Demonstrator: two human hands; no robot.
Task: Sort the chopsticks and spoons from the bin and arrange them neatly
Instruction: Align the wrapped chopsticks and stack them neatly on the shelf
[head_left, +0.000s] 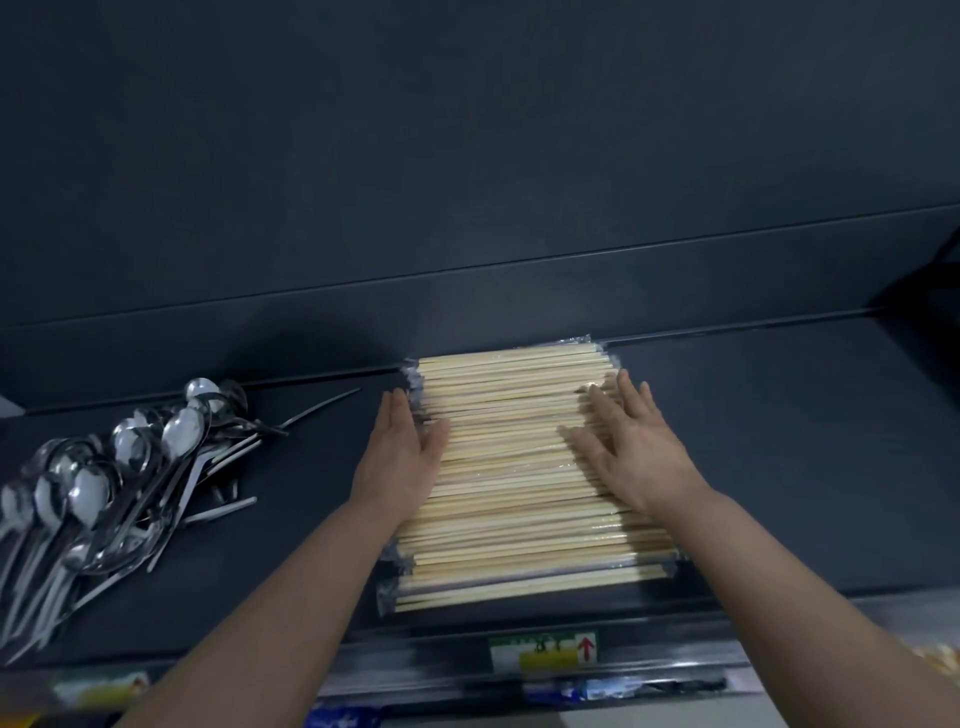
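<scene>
A broad flat stack of pale wooden chopsticks (514, 467) in clear wrappers lies crosswise on the dark counter (779, 467), reaching from the back ledge to the front edge. My left hand (397, 457) presses with straight fingers against the stack's left ends. My right hand (631, 447) lies flat on top of the stack near its right side, fingers spread. A heap of shiny metal spoons (104, 483) lies at the left of the counter, bowls pointing up and to the right, apart from both hands.
A dark wall and raised ledge (467, 291) run behind the counter. Below the front edge sits a label with a red arrow (543, 649) and blurred coloured packets. A dark object (930, 280) shows at the far right.
</scene>
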